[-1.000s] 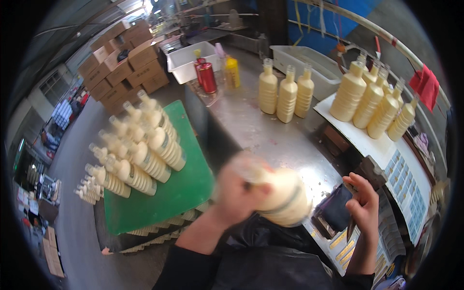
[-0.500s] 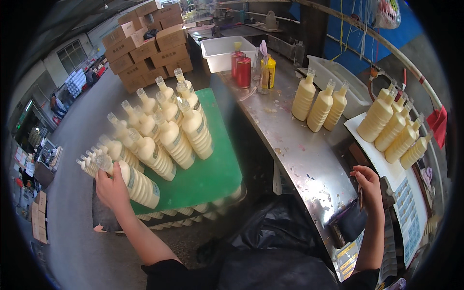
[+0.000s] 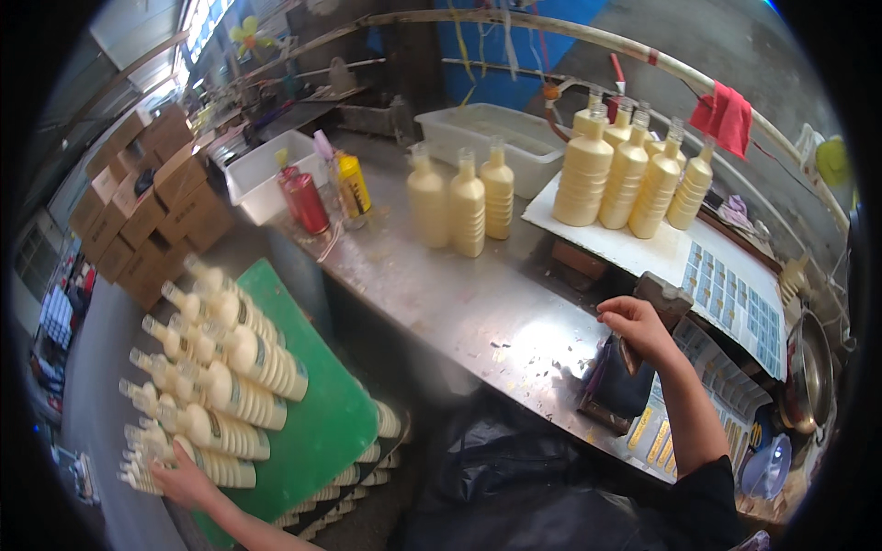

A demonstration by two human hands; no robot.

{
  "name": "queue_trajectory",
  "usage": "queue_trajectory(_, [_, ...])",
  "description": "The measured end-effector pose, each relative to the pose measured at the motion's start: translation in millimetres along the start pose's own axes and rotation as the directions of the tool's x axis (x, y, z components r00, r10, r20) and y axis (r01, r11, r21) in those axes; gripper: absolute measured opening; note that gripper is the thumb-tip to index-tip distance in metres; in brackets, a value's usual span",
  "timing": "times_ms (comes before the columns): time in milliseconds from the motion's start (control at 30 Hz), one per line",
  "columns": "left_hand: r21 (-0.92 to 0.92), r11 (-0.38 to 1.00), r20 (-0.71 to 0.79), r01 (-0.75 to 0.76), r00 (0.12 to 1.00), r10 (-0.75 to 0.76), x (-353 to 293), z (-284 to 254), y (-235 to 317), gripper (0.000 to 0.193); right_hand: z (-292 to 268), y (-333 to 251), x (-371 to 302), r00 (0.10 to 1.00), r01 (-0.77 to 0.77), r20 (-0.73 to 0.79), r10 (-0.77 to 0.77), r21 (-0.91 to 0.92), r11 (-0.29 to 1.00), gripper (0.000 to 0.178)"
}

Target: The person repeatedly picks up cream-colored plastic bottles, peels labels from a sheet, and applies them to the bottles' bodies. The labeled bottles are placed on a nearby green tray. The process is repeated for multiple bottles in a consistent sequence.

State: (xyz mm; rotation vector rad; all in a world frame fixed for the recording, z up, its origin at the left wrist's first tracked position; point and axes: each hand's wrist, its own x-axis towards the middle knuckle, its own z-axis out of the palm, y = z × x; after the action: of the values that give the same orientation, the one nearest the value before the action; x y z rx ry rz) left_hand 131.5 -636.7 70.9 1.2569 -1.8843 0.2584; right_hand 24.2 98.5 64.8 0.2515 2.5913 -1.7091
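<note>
Grip too small to tell, the left hand point(image 3: 188, 482) meets cream bottles point(image 3: 227, 470), lower left, likely light, best held mid-body; the right hand point(image 3: 640, 329) pinches a thin tool point(image 3: 630, 357).

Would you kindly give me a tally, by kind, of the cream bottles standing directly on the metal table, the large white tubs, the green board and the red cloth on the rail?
Cream bottles directly on the metal table: 3
Large white tubs: 2
Green board: 1
Red cloth: 1
Total: 7
</note>
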Motion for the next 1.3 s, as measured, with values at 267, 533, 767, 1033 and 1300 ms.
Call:
queue_trajectory(267, [-0.976, 0.158, -0.067, -0.148, 0.9, 0.43, -134, -67, 303, 0.048, -3, 14, -39, 0.992, -0.122, 0.019, 0.122, -0.023, 0.992, 0.033])
queue_trajectory(533, [-0.966, -0.055, 0.086, 0.251, 0.516, 0.852, -238, -29, 592, 0.072, -9, 35, -91, 0.976, -0.205, 0.09, 0.199, 0.06, 0.977, 0.032])
queue_trajectory(767, [-0.982, -0.046, 0.016, 0.181, 0.326, 0.945, -251, -19, 606, 0.038, -12, 53, -100, 0.968, -0.241, -0.015, 0.251, 0.234, 0.942, 0.028])
queue_trajectory(1033, [-0.987, -0.141, -0.111, 0.082, 0.3, 0.947, -237, -181, 525, 0.033, -4, 21, -84, 0.981, -0.038, -0.188, 0.036, -0.008, 0.999, 0.025])
queue_trajectory(1300, [-0.873, 0.049, -0.029, 0.486, -0.151, 0.988, -337, -311, 508, 0.035, -19, -2, -98, 0.938, -0.08, -0.346, 0.011, -0.188, 0.979, 0.083])
